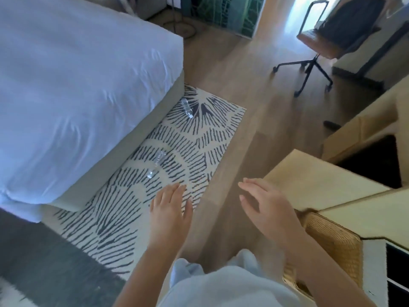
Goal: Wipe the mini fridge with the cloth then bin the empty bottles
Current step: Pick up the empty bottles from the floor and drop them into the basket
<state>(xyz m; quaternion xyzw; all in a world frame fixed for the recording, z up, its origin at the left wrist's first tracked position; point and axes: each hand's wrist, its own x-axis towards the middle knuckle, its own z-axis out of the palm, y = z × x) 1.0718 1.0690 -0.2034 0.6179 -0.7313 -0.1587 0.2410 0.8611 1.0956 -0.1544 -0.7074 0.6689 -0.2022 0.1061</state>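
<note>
Clear plastic bottles look to be the step in hand, since no cloth or fridge is in view. The left hand and right hand hover empty, fingers straight and loose. Just beyond the left, the nearer bottle lies on the black-and-white streaked rug beside the white-sheeted bed. The farther bottle lies further along. The next move probably calls for stooping to grasp the nearer one round its body.

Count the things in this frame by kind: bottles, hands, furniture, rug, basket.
Clear bottles: 2
Hands: 2, left hand and right hand, both empty
Bed: 1
Swivel chair: 1
Wicker basket: 1
Patterned rug: 1
Total: 8
</note>
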